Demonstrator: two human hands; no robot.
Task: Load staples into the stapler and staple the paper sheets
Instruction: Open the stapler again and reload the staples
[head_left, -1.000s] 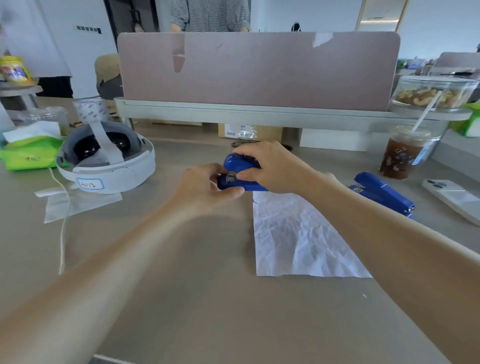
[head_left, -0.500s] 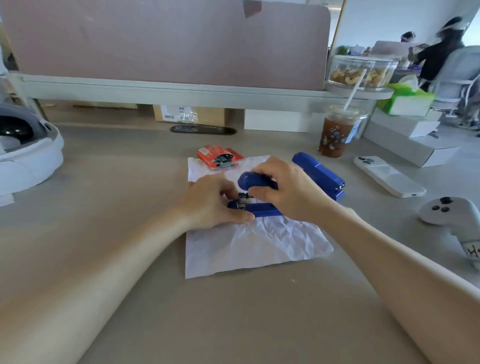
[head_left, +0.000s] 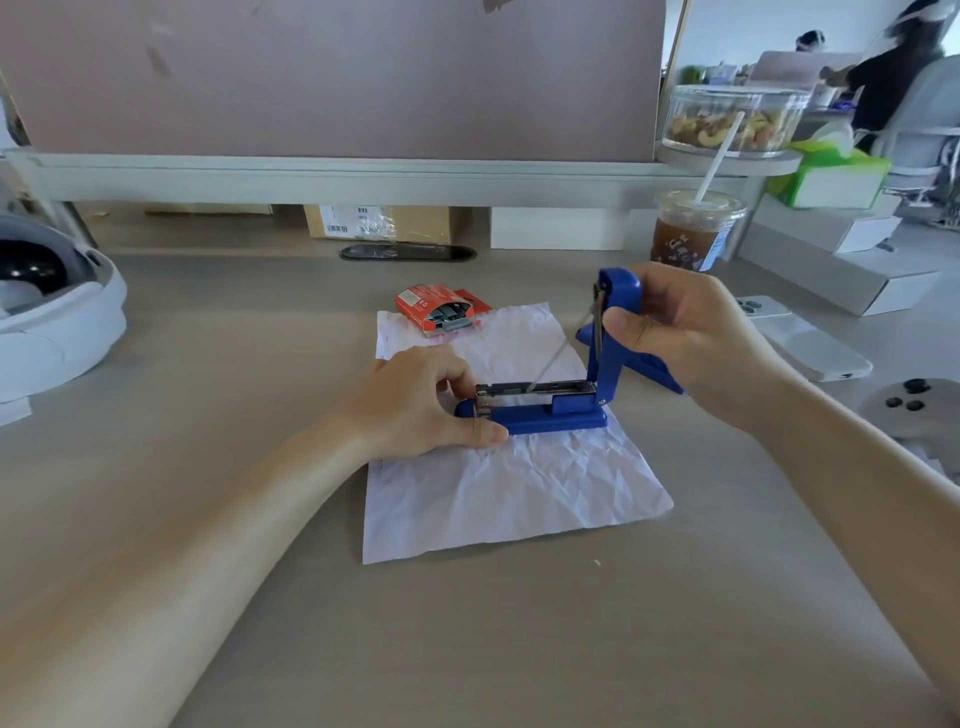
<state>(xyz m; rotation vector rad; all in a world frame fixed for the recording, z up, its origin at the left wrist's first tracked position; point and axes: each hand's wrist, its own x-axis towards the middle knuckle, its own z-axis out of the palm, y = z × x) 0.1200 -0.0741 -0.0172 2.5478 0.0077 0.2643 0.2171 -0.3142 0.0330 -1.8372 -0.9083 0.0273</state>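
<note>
A blue stapler (head_left: 550, 413) stands on a crumpled white paper sheet (head_left: 509, 478) in the middle of the desk. Its lid is swung upright and the metal staple channel lies exposed. My left hand (head_left: 421, 405) pinches the stapler's front end, thumb along the base. My right hand (head_left: 680, 338) grips the raised lid near its top. A red box of staples (head_left: 441, 307) lies open at the sheet's far edge, with grey staple strips showing inside.
A second blue stapler (head_left: 652, 366) lies behind my right hand. An iced drink cup (head_left: 693, 234) with a straw, a white phone (head_left: 800, 338) and a controller (head_left: 914, 410) sit to the right. A white headset (head_left: 57, 306) stands far left. The divider panel (head_left: 332, 78) closes the back.
The stapler was shut in both hands; my right hand has swung its lid upright, exposing the staple channel. The view has dropped and shifted right toward the desk.
</note>
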